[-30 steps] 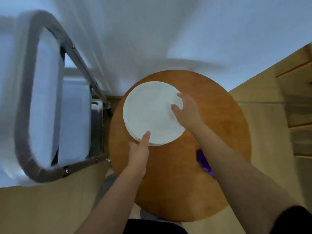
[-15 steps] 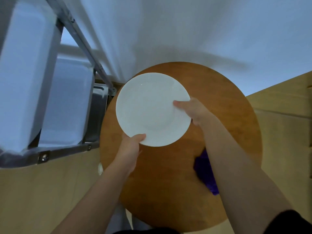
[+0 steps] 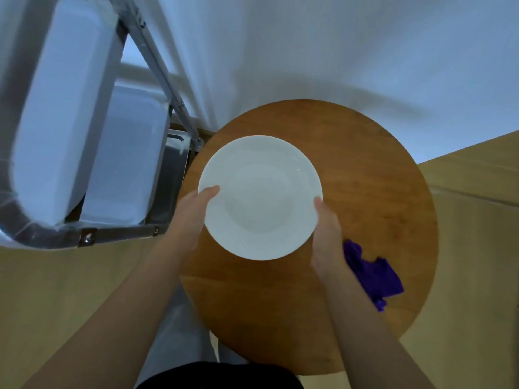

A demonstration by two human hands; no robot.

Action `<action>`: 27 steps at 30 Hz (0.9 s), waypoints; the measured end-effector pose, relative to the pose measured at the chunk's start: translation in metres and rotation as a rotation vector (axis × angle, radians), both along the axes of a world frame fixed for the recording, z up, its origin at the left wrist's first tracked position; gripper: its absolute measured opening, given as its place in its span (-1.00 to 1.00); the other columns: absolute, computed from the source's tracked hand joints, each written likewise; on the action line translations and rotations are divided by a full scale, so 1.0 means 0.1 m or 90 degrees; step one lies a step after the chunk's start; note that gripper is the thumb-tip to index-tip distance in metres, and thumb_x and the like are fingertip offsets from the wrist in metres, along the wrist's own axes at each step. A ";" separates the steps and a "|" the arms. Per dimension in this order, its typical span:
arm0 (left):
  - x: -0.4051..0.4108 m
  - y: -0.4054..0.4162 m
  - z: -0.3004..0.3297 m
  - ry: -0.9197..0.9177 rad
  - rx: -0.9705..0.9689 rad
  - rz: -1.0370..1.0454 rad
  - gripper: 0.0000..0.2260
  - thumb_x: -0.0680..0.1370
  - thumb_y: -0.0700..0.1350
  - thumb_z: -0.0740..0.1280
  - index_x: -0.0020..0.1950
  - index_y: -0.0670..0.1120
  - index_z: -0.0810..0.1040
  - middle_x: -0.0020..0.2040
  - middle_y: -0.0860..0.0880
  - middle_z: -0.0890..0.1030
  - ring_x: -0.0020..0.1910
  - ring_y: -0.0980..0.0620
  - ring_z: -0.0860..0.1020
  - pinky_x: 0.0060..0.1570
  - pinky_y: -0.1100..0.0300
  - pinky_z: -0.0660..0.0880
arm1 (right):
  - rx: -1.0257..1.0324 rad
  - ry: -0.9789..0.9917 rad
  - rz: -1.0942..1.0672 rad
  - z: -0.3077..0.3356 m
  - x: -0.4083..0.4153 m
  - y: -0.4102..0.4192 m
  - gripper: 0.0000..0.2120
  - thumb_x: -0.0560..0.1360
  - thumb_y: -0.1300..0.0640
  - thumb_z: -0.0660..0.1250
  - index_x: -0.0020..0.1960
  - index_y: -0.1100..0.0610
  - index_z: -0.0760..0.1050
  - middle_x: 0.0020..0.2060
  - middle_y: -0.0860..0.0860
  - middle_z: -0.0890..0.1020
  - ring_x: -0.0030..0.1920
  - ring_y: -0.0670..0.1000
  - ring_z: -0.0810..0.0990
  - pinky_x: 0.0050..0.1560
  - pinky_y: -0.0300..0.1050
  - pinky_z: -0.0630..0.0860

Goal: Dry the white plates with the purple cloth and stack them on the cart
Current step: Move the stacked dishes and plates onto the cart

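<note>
A: Where's the white plate (image 3: 259, 197) just now?

B: Held face up over the middle of the round wooden tabletop (image 3: 379, 175), between both hands. The left hand (image 3: 191, 211) has its grip closed on the left rim, thumb lying on top. The right hand (image 3: 327, 234) has its grip closed on the right rim, thumb at the edge.

A: Anything in the plate?

B: Nothing that I can see; its well is bare white.

A: And the purple cloth (image 3: 373, 273)?

B: Crumpled on the tabletop near its right edge, just beside the right wrist, loose.

A: The cart (image 3: 118, 234)?

B: Off the tabletop's left edge, a metal frame with pale trays (image 3: 123, 153) in it. The trays look blurred; I can't tell what, if anything, lies in them.
</note>
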State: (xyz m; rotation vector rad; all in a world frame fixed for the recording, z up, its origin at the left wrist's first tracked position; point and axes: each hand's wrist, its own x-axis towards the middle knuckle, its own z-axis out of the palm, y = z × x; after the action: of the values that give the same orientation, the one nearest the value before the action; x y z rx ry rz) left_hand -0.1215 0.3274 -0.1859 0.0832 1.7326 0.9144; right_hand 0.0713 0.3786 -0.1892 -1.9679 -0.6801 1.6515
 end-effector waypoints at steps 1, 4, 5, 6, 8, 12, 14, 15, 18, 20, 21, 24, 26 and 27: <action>0.01 0.00 0.00 0.006 -0.002 0.004 -0.70 0.56 0.03 0.28 0.26 -0.02 0.42 0.13 -0.05 0.55 0.14 -0.12 0.51 0.17 -0.07 0.47 | 0.019 -0.006 0.052 0.02 0.03 0.13 -0.60 0.55 -0.13 0.20 0.28 0.07 0.43 0.09 -0.04 0.59 0.07 -0.04 0.57 -0.12 -0.15 0.48; 0.06 0.00 -0.01 0.021 0.011 -0.010 -0.66 0.55 0.06 0.29 0.29 0.01 0.40 0.15 -0.04 0.53 0.12 -0.08 0.51 0.01 0.04 0.49 | -0.007 0.056 0.167 0.09 -0.01 0.39 -0.68 0.57 -0.14 0.16 0.23 -0.02 0.45 0.05 -0.07 0.61 0.00 -0.07 0.59 -0.17 -0.15 0.52; 0.07 0.01 -0.01 0.028 0.014 -0.013 -0.67 0.55 0.06 0.30 0.28 0.02 0.39 0.14 -0.03 0.53 0.11 -0.07 0.50 -0.04 0.07 0.49 | -0.028 0.091 0.167 0.11 -0.03 0.44 -0.72 0.58 -0.14 0.14 0.18 -0.05 0.47 0.01 -0.07 0.63 -0.02 -0.07 0.61 -0.18 -0.13 0.54; 0.07 0.00 0.00 0.031 0.015 -0.012 -0.68 0.55 0.06 0.30 0.27 0.03 0.39 0.13 -0.03 0.52 0.10 -0.06 0.50 -0.09 0.12 0.49 | -0.044 0.127 0.142 0.14 -0.04 0.45 -0.73 0.59 -0.14 0.12 0.12 -0.07 0.50 -0.02 -0.06 0.65 -0.04 -0.05 0.62 -0.16 -0.09 0.56; 0.06 0.00 -0.01 0.031 0.016 -0.014 -0.70 0.55 0.04 0.30 0.26 0.03 0.40 0.11 -0.03 0.52 0.08 -0.05 0.50 -0.18 0.17 0.48 | -0.072 0.177 0.064 0.13 -0.04 0.47 -0.70 0.59 -0.15 0.11 0.06 -0.05 0.56 -0.05 -0.01 0.69 -0.03 0.02 0.65 -0.06 -0.01 0.59; 0.05 0.00 -0.03 0.025 0.025 -0.012 -0.72 0.55 0.01 0.31 0.24 0.04 0.39 0.12 -0.03 0.51 0.07 -0.03 0.50 -0.14 0.15 0.48 | -0.122 0.182 0.056 0.12 -0.10 0.49 -0.67 0.57 -0.17 0.12 0.21 -0.07 0.50 0.09 0.03 0.64 0.06 0.10 0.61 0.01 0.06 0.56; 0.07 0.01 -0.04 0.024 0.028 0.003 -0.70 0.55 0.03 0.30 0.27 0.05 0.38 0.11 -0.01 0.50 0.04 0.00 0.49 -0.17 0.15 0.46 | -0.130 0.193 0.053 0.11 -0.11 0.50 -0.68 0.57 -0.16 0.13 0.25 -0.09 0.47 0.11 0.02 0.62 0.09 0.11 0.60 0.05 0.08 0.56; 0.07 0.02 -0.05 0.020 0.028 0.012 -0.69 0.55 0.03 0.29 0.28 0.05 0.37 0.10 0.00 0.50 0.03 0.01 0.49 -0.17 0.15 0.46 | -0.127 0.196 0.060 0.11 -0.11 0.50 -0.68 0.58 -0.15 0.13 0.26 -0.09 0.46 0.10 0.02 0.62 0.08 0.10 0.61 0.02 0.06 0.57; 0.04 0.01 -0.06 0.004 0.033 0.033 -0.75 0.56 0.03 0.27 0.22 0.08 0.38 0.06 0.02 0.51 0.01 0.02 0.49 -0.19 0.15 0.46 | -0.106 0.201 0.075 0.10 -0.11 0.47 -0.67 0.59 -0.15 0.10 0.26 -0.09 0.46 0.08 0.00 0.63 0.06 0.06 0.62 -0.09 -0.01 0.60; 0.01 0.00 -0.06 -0.018 0.032 0.053 -0.78 0.56 0.03 0.27 0.19 0.10 0.39 0.06 0.01 0.52 0.04 0.00 0.48 -0.10 0.09 0.48 | -0.106 0.187 0.074 0.09 -0.12 0.45 -0.67 0.58 -0.16 0.12 0.28 -0.09 0.44 0.10 -0.01 0.61 0.06 0.06 0.60 -0.13 -0.03 0.59; 0.00 0.00 -0.06 -0.030 0.033 0.058 -0.79 0.56 0.03 0.27 0.17 0.10 0.39 0.08 0.00 0.52 0.05 -0.02 0.48 -0.03 0.05 0.49 | -0.108 0.181 0.073 0.09 -0.13 0.44 -0.66 0.57 -0.16 0.14 0.29 -0.09 0.42 0.11 -0.01 0.60 0.07 0.06 0.59 -0.13 -0.02 0.59; 0.02 0.00 -0.06 -0.036 0.046 0.039 -0.82 0.56 0.02 0.26 0.15 0.11 0.40 0.09 -0.01 0.52 0.06 -0.02 0.49 0.03 0.01 0.50 | -0.114 0.194 0.066 0.08 -0.11 0.43 -0.68 0.57 -0.15 0.15 0.28 -0.10 0.41 0.11 -0.01 0.60 0.08 0.07 0.59 -0.14 -0.02 0.58; 0.04 0.02 -0.05 -0.032 0.053 0.028 -0.81 0.56 0.01 0.25 0.16 0.11 0.39 0.08 0.01 0.52 0.05 0.00 0.48 0.01 0.04 0.49 | -0.112 0.199 0.062 0.09 -0.09 0.43 -0.70 0.58 -0.14 0.14 0.27 -0.11 0.41 0.12 -0.01 0.58 0.09 0.07 0.58 -0.15 -0.02 0.57; 0.05 0.03 -0.05 -0.033 0.054 0.028 -0.82 0.57 0.02 0.24 0.16 0.12 0.38 0.07 0.02 0.51 0.04 0.01 0.48 -0.01 0.06 0.49 | -0.110 0.196 0.060 0.08 -0.08 0.42 -0.70 0.58 -0.14 0.14 0.28 -0.11 0.40 0.13 -0.01 0.58 0.10 0.07 0.57 -0.14 -0.01 0.57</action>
State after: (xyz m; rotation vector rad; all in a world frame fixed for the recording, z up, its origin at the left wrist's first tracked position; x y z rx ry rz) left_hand -0.1163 0.3308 -0.1905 0.0762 1.6543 1.0144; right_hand 0.0630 0.4210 -0.1808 -1.7583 -0.5336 2.0756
